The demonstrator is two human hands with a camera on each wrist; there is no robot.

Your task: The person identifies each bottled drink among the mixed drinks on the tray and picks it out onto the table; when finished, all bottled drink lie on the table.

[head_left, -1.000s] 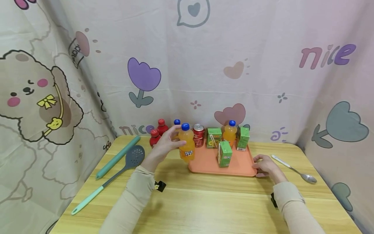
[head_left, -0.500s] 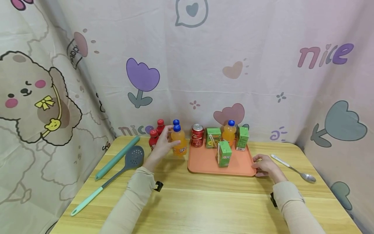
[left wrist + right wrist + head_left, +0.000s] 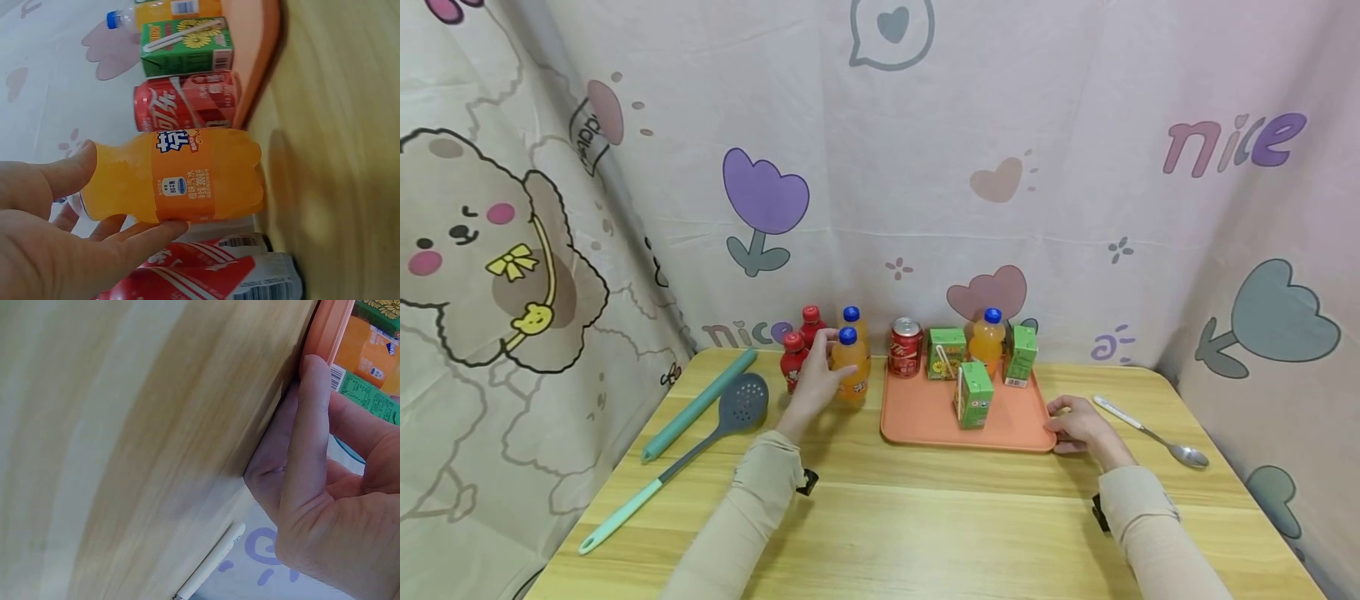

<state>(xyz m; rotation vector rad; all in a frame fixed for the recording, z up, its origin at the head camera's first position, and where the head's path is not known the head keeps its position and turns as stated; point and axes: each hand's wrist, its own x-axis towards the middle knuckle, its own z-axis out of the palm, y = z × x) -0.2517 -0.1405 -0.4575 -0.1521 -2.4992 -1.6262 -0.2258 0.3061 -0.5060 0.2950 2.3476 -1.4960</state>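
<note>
In the head view my left hand holds an orange soda bottle with a blue cap, upright, left of the coral tray. The left wrist view shows thumb and fingers around the bottle's upper part; whether its base touches the table I cannot tell. My right hand pinches the tray's right rim near its front corner. On the tray stand a red cola can, three green juice boxes and another orange soda bottle.
Two red bottles and a further orange bottle stand beside and behind the left hand. Further left lie a teal rolling pin and a slotted turner. A spoon lies right of the tray. A printed curtain hangs behind.
My left hand has carried the orange soda bottle leftward from over the tray's left edge to beside the red bottles, and lower. The right hand stays at the tray's rim.
</note>
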